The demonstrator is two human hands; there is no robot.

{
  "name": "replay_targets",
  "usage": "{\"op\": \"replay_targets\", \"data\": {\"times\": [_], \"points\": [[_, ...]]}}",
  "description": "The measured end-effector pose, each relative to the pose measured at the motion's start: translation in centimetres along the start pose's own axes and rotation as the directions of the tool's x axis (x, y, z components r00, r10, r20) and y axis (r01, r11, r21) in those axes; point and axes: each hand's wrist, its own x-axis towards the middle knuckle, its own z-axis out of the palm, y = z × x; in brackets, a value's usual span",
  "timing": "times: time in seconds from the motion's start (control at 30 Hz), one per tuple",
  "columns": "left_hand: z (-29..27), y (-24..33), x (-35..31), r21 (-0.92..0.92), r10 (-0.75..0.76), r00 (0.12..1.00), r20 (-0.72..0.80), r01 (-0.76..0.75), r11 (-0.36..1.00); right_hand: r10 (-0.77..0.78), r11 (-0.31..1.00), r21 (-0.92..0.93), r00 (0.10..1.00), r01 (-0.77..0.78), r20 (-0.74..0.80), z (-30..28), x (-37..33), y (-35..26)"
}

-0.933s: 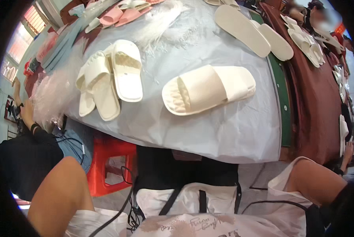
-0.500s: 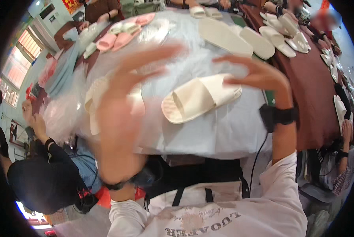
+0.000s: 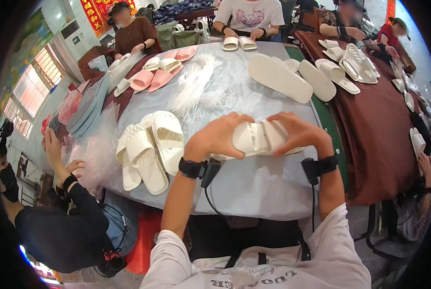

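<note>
On the table in front of me, my left hand [image 3: 215, 137] and my right hand [image 3: 302, 131] are closed round the two ends of white slide slippers [image 3: 260, 137]. The thumbs press on the near side and the fingers wrap over the top. Two strap parts show side by side between the hands, but the fingers hide much of the shape. Left of my left hand lies a group of white slippers [image 3: 150, 156], some overlapping. Beyond my hands a loose bundle of thin clear-white strips [image 3: 196, 79] is spread on the table cover [image 3: 244, 197].
Large pale soles [image 3: 279, 79] lie at the far right, beside a brown-covered table [image 3: 379, 139] with more white slippers [image 3: 338, 74]. Pink slippers [image 3: 160, 74] sit at the far left. Clear plastic bags [image 3: 97, 149] lie near a co-worker [image 3: 66, 231] at left. Other people work around the tables.
My hands were raised, blurred and apart above the table, with a white slipper lying below. They have come down and closed on slippers. The view has tilted up.
</note>
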Motion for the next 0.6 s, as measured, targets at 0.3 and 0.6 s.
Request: {"op": "replay_targets", "data": {"times": [0.3, 0.6], "points": [[1.0, -3.0, -1.3, -0.152, 0.153, 0.969, -0.193, -0.184, 0.971, 0.002, 0.961, -0.226, 0.823, -0.158, -0.568, -2.4, -2.9, 2.6], [3.5, -0.2, 2.7, 0.079, 0.416, 0.909, 0.014, -0.416, 0.906, -0.139, 0.965, -0.252, 0.663, -0.077, -0.736, -0.3, 0.0, 3.9]]}}
